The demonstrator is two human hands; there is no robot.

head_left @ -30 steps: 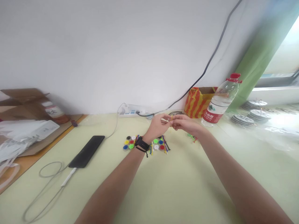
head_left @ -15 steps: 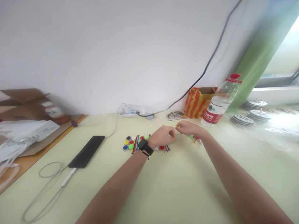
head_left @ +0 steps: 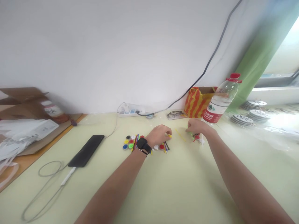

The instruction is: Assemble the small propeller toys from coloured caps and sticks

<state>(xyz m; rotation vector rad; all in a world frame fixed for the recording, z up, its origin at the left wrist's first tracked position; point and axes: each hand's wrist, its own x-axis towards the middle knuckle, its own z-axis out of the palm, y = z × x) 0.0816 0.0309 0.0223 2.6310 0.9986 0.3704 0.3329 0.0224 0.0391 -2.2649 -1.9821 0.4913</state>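
My left hand (head_left: 159, 136), a black watch (head_left: 143, 145) on its wrist, pinches a small yellow piece (head_left: 170, 136). Under and beside it lie round plastic pieces (head_left: 131, 142) in several colours and bundles of thin sticks (head_left: 135, 143). A thin yellow stick (head_left: 180, 135) lies on the table between my hands. My right hand (head_left: 196, 126) is closed, fingertips down at a small group with a red piece (head_left: 197, 137) and a white round piece (head_left: 201, 141). Something green shows at its fingertips; whether it is gripped is hidden.
A large water bottle (head_left: 218, 102) and a striped bag (head_left: 198, 102) stand behind my right hand. Glasses (head_left: 175, 115) and a power strip (head_left: 129, 112) lie by the wall. A phone (head_left: 87, 151) on a cable is at left. Disc stacks (head_left: 242, 119) sit at right.
My right hand has moved right to the small group, leaving the yellow stick on the table. My left hand has shifted slightly left, and the yellow piece in its fingers shows more.
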